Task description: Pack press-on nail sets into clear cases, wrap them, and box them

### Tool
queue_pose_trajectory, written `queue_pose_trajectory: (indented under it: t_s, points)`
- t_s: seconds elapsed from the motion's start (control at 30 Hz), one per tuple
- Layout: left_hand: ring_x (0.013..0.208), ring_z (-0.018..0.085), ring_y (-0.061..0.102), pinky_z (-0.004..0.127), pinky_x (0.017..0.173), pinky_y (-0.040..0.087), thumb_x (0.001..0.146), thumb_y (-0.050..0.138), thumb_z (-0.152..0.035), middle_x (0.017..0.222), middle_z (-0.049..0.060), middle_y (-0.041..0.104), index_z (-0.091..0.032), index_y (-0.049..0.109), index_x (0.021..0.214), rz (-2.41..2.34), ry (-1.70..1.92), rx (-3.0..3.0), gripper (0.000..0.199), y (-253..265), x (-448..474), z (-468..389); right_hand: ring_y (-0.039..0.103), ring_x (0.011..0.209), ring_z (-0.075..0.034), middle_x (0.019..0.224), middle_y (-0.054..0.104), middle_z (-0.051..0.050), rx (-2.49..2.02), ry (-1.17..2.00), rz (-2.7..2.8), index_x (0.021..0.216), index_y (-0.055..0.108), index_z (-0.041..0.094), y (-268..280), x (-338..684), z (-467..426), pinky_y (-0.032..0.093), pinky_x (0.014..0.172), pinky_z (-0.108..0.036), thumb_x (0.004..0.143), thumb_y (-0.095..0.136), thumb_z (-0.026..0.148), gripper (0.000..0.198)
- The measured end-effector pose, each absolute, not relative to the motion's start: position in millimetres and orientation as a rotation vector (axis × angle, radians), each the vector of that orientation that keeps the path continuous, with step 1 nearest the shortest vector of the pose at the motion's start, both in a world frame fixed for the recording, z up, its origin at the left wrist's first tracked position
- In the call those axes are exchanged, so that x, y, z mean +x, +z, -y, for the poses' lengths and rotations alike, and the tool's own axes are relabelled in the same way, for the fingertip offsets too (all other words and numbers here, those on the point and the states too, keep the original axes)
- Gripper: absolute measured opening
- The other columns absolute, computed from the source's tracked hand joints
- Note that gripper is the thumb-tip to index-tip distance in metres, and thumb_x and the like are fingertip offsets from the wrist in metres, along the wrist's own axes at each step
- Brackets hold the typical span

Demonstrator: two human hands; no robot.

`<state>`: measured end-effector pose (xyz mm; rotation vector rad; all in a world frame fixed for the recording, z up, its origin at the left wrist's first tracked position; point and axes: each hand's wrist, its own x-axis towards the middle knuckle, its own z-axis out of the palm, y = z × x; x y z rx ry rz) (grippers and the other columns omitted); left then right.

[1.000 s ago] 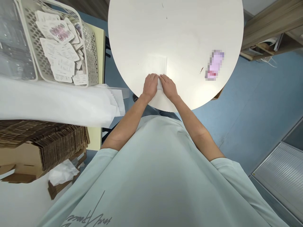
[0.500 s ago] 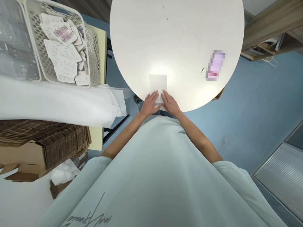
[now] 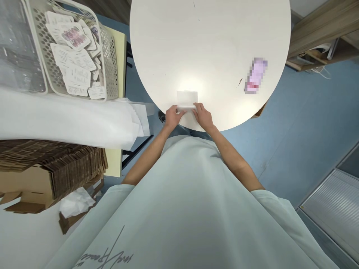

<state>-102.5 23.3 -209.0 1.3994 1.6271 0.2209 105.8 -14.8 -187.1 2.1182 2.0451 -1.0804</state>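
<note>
A small white sheet (image 3: 187, 98), thin like packing foam or paper, lies on the round white table (image 3: 210, 45) close to its near edge. Its near part is folded up into a rolled edge. My left hand (image 3: 172, 117) grips the left end of that fold, thumb below and fingers curled over. At the right end, my right hand (image 3: 203, 116) pinches the fold in the same way. Whether anything lies inside the fold cannot be seen.
A pixelated purple item (image 3: 256, 76) lies on the table's right. To the left are a perforated basket (image 3: 110, 63) of printed cards, a pile of white sheets (image 3: 70, 119) and stacked flat cardboard (image 3: 75, 172). Wooden shelving (image 3: 316, 37) stands right.
Both hands were lying flat with fingers stretched over the sheet. Now their fingers are curled around its near part, which has been folded up away from me.
</note>
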Motion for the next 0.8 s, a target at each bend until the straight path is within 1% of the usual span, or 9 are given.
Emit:
queue_pose_trajectory:
  t_s: [0.1,0.2,0.27,0.33,0.43,0.5,0.57,0.63,0.8]
  points:
    - [0.102,0.032,0.076,0.049,0.101,0.064,0.101,0.086,-0.043,0.096,0.009,0.077,-0.025,0.065,0.087,-1.746,0.149,1.367,0.031,-218,-92,-36,0.081,0.127,-0.035,0.165,0.064,-0.021,2.239,-1.131,-1.925,0.173,0.053,0.021,-192,104,-4,0.07,0.105,-0.049,0.127,0.032,0.052,0.059]
    - [0.106,0.036,0.075,0.054,0.105,0.063,0.101,0.088,-0.046,0.089,0.008,0.071,-0.027,0.063,0.09,-1.792,0.212,1.341,0.033,-229,-82,-43,0.08,0.129,-0.037,0.166,0.061,-0.023,2.299,-1.159,-1.809,0.169,0.056,0.02,-198,104,-22,0.069,0.111,-0.054,0.126,0.037,0.05,0.056]
    - [0.114,0.04,0.076,0.058,0.109,0.062,0.1,0.088,-0.054,0.092,0.009,0.071,-0.028,0.066,0.096,-1.804,0.268,1.325,0.034,-238,-79,-45,0.078,0.135,-0.039,0.167,0.059,-0.024,2.324,-1.156,-1.753,0.165,0.059,0.018,-199,103,-33,0.067,0.115,-0.057,0.126,0.041,0.049,0.054]
    - [0.119,0.043,0.075,0.062,0.112,0.061,0.101,0.086,-0.063,0.097,0.011,0.073,-0.028,0.068,0.101,-1.8,0.286,1.328,0.039,-245,-78,-45,0.07,0.149,-0.041,0.171,0.056,-0.026,2.327,-1.129,-1.785,0.165,0.06,0.016,-199,103,-42,0.064,0.121,-0.06,0.125,0.045,0.046,0.052]
    - [0.123,0.045,0.074,0.065,0.114,0.06,0.102,0.082,-0.068,0.105,0.014,0.075,-0.027,0.069,0.107,-1.774,0.262,1.349,0.043,-250,-78,-45,0.047,0.173,-0.039,0.183,0.049,-0.023,2.226,-1.11,-1.987,0.17,0.056,0.015,-197,103,-52,0.05,0.138,-0.06,0.123,0.047,0.034,0.052]
    - [0.126,0.046,0.073,0.064,0.116,0.059,0.104,0.081,-0.063,0.112,0.015,0.075,-0.027,0.069,0.11,-1.771,0.242,1.357,0.038,-248,-76,-44,0.039,0.178,-0.034,0.187,0.047,-0.018,2.103,-1.154,-2.111,0.171,0.057,0.017,-196,104,-57,0.04,0.146,-0.058,0.122,0.043,0.025,0.052]
    - [0.128,0.045,0.073,0.062,0.117,0.058,0.106,0.081,-0.053,0.119,0.017,0.075,-0.026,0.069,0.113,-1.797,0.218,1.366,0.03,-242,-75,-42,0.045,0.174,-0.032,0.184,0.053,-0.016,2.01,-1.195,-2.166,0.166,0.063,0.018,-196,105,-59,0.038,0.147,-0.058,0.12,0.039,0.018,0.052]
    - [0.127,0.042,0.074,0.058,0.117,0.059,0.107,0.081,-0.043,0.125,0.017,0.075,-0.025,0.069,0.115,-1.827,0.211,1.382,0.023,-235,-76,-37,0.056,0.164,-0.035,0.175,0.062,-0.018,1.995,-1.193,-2.163,0.156,0.069,0.017,-197,105,-58,0.041,0.143,-0.061,0.118,0.038,0.014,0.05]
    - [0.112,0.03,0.079,0.05,0.112,0.063,0.109,0.077,-0.038,0.134,0.015,0.078,-0.024,0.067,0.128,-1.837,0.248,1.319,0.025,-214,-95,-16,0.07,0.143,-0.042,0.152,0.074,-0.025,2.229,-1.173,-1.948,0.137,0.073,0.014,-200,103,-42,0.051,0.131,-0.069,0.115,0.05,0.019,0.033]
